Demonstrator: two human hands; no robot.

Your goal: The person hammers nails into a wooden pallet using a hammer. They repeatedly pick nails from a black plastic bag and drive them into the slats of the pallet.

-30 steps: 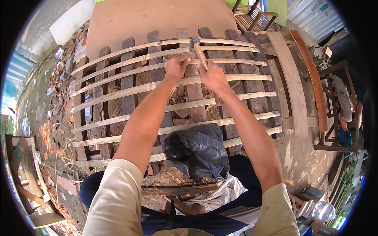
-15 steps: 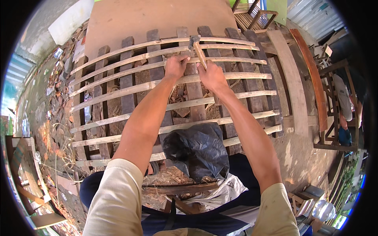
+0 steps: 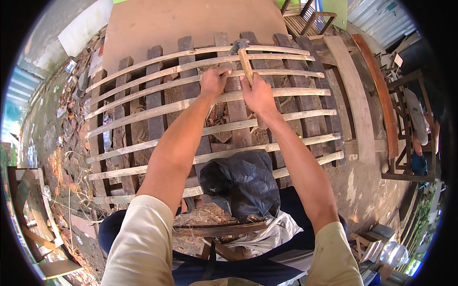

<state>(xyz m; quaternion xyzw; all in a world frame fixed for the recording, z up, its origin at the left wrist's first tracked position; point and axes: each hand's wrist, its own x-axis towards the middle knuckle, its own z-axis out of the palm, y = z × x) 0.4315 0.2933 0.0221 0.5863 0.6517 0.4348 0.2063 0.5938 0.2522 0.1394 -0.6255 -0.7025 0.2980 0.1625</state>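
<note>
Fingers of the right hand [image 3: 259, 94] wrap the wooden-handled hammer [image 3: 243, 59].
Left hand [image 3: 214, 81] fingers pinch down on a pale slat of the slatted wooden frame [image 3: 157, 112] (hammer head above it, just beside the hands).

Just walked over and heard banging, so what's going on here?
A person is working on a slatted wooden frame lying on the ground. The right hand holds a hammer by its wooden handle, with the head up near the far slats. The left hand presses on a pale slat just beside it. A black plastic bag lies on the near edge of the frame.
</note>
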